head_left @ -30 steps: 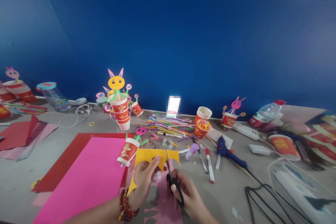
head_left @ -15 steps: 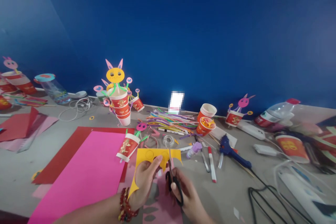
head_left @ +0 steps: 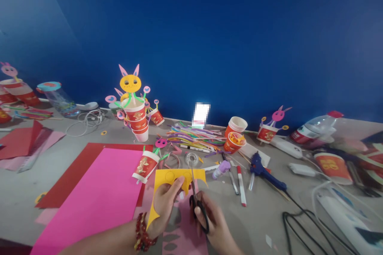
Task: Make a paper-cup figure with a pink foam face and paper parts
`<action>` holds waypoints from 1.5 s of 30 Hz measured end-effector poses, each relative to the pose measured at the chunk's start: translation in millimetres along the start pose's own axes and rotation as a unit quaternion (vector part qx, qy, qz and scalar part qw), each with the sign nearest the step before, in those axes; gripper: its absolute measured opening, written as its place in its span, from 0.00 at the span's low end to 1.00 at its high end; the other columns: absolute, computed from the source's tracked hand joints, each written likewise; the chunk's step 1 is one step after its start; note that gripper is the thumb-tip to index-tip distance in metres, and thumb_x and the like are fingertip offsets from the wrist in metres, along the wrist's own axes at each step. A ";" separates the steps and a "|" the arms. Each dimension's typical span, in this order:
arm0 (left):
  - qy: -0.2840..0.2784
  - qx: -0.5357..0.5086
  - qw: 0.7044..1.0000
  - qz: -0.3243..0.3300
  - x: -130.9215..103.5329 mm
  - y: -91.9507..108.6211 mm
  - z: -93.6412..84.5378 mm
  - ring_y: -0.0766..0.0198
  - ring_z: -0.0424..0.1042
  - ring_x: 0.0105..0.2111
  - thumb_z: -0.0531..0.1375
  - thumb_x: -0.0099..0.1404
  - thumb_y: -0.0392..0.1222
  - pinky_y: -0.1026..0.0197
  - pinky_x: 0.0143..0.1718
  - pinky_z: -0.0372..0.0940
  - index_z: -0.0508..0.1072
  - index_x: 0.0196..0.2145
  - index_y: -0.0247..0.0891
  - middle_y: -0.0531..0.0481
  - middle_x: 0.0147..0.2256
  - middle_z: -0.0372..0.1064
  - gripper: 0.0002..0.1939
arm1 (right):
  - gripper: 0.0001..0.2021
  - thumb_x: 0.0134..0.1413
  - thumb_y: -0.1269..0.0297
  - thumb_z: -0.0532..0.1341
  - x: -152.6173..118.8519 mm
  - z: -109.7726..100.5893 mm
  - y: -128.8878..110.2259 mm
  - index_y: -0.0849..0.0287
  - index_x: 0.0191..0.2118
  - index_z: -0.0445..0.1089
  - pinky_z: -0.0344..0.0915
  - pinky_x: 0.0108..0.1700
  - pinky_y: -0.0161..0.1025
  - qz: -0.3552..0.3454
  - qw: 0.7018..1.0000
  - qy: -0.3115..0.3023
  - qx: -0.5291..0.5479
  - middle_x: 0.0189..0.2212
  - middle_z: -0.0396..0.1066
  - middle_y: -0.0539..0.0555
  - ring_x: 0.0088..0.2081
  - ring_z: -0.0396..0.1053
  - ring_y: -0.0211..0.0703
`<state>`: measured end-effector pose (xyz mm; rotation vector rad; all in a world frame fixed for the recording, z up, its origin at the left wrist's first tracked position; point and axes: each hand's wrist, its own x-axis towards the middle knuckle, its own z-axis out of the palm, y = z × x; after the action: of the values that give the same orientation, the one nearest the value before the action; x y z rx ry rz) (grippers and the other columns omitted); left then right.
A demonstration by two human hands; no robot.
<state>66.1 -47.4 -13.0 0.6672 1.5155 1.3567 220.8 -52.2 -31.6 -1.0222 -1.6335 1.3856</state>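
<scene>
Matt yellow paper (head_left: 163,174), glossy black plastic scissor handles (head_left: 202,217), shiny metal blades (head_left: 193,181)

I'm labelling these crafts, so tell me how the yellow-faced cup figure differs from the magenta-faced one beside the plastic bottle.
The yellow-faced figure rises from a stack of cups, while the magenta-faced figure has just one. The yellow-faced figure's side discs are pink; the magenta-faced figure's are yellow. The yellow-faced figure also looks taller than the magenta-faced figure. Both have pointed ears and gold-printed red cups.
</scene>
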 end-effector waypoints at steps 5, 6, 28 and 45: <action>-0.021 -0.003 1.000 -0.001 -1.1 5.6 -0.5 0.66 0.65 0.18 0.65 0.49 0.64 0.65 0.23 0.60 0.67 0.10 0.36 0.52 0.13 0.63 0.29 | 0.23 0.58 0.39 0.54 -0.2 -1.4 0.7 0.57 0.30 0.59 0.53 0.26 0.33 0.006 1.000 0.001 -0.018 0.23 0.54 0.46 0.24 0.53 0.36; -0.024 -0.002 1.000 -0.002 -1.5 7.3 -0.6 0.66 0.65 0.18 0.65 0.49 0.63 0.64 0.23 0.60 0.65 0.09 0.37 0.52 0.13 0.63 0.29 | 0.24 0.58 0.39 0.54 -0.1 -1.8 1.1 0.57 0.29 0.59 0.53 0.26 0.33 0.004 1.000 0.000 -0.024 0.23 0.54 0.46 0.24 0.53 0.36; -0.028 0.109 0.993 -0.021 -6.1 28.5 -4.9 0.67 0.59 0.18 0.62 0.48 0.68 0.64 0.22 0.55 0.59 0.08 0.39 0.55 0.12 0.57 0.32 | 0.24 0.57 0.37 0.54 -2.9 -4.7 1.7 0.56 0.28 0.57 0.53 0.23 0.32 0.025 0.999 -0.010 -0.022 0.19 0.57 0.45 0.20 0.56 0.35; -0.029 0.132 0.991 0.003 -4.5 35.9 -8.0 0.67 0.58 0.18 0.63 0.46 0.67 0.64 0.21 0.53 0.62 0.08 0.38 0.55 0.11 0.56 0.31 | 0.25 0.56 0.36 0.53 -0.1 -14.9 -0.8 0.55 0.27 0.56 0.49 0.24 0.33 0.003 0.998 -0.023 -0.063 0.18 0.55 0.45 0.20 0.52 0.36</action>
<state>53.7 -46.5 22.0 0.8686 1.6625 1.1406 234.3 -46.6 -28.9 -1.0757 -1.7723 1.3330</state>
